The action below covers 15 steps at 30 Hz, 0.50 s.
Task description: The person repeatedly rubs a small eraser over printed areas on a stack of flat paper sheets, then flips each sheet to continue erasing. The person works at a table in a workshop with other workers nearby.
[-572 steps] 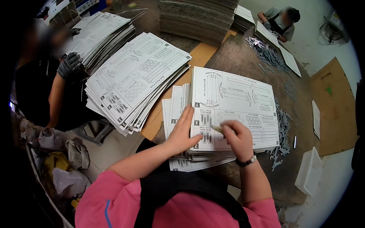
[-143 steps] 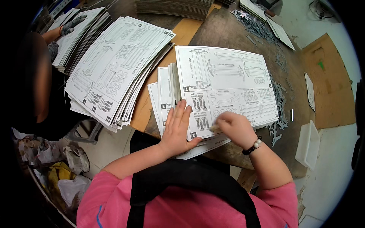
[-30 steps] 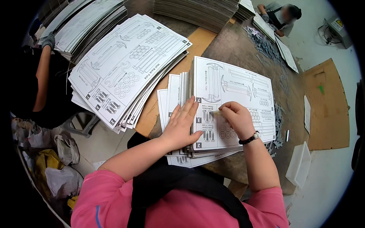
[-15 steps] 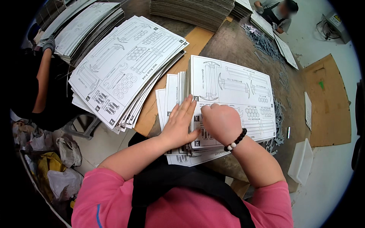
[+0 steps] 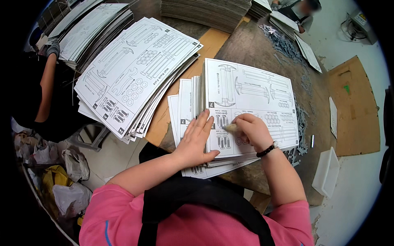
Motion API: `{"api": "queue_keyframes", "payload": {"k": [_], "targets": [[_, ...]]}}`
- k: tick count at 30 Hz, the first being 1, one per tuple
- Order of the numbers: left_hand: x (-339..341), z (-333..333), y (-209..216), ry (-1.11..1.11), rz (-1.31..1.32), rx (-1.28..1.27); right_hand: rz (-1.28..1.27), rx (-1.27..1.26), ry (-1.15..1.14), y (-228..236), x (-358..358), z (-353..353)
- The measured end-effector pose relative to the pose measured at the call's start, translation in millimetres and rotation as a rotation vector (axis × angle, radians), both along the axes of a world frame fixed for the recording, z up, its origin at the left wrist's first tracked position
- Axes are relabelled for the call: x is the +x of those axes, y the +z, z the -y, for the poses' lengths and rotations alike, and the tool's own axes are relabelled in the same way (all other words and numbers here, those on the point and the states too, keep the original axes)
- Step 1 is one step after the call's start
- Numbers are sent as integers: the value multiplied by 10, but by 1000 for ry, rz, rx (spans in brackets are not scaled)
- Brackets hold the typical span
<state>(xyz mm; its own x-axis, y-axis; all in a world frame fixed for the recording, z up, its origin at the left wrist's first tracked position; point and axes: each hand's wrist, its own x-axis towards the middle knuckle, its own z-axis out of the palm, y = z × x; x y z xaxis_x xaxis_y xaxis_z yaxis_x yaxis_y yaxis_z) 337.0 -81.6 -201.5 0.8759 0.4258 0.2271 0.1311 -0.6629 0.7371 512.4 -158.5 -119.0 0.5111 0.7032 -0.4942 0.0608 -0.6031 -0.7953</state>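
Observation:
A stack of white printed cardboard sheets (image 5: 262, 82) with line drawings of tools and bolts lies in front of me. My left hand (image 5: 196, 137) rests on the stack's left edge, fingers stretched out. Above the sheet's left part is my right hand (image 5: 255, 130), its fingers closed on a short pale yellowish tool (image 5: 231, 128). That tool points left, its tip by the printed bolt drawings; its exact kind does not show. More sheets (image 5: 174, 117) stick out under the stack at its left.
Left of my stack stands a large fanned pile of similar sheets (image 5: 139, 61). A co-worker's gloved hand (image 5: 53, 48) touches another pile. Grey cut scraps (image 5: 287, 51), a white plastic tray (image 5: 326, 172) and a brown board (image 5: 355, 110) lie to the right. Another person works at the far right.
My right hand has shifted slightly right and turned, so the pale tool in its fingers now shows. My left hand has slid slightly nearer me along the stack's edge.

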Motion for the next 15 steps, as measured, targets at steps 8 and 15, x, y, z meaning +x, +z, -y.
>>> {"api": "queue_keyframes", "payload": {"k": [8,15], "targets": [[3,8,-75,20,52,-65,1007,-53,651,128,-408,-119],[18,-11,-52,10,12,-24,193,24,21,48,20,132]]}}
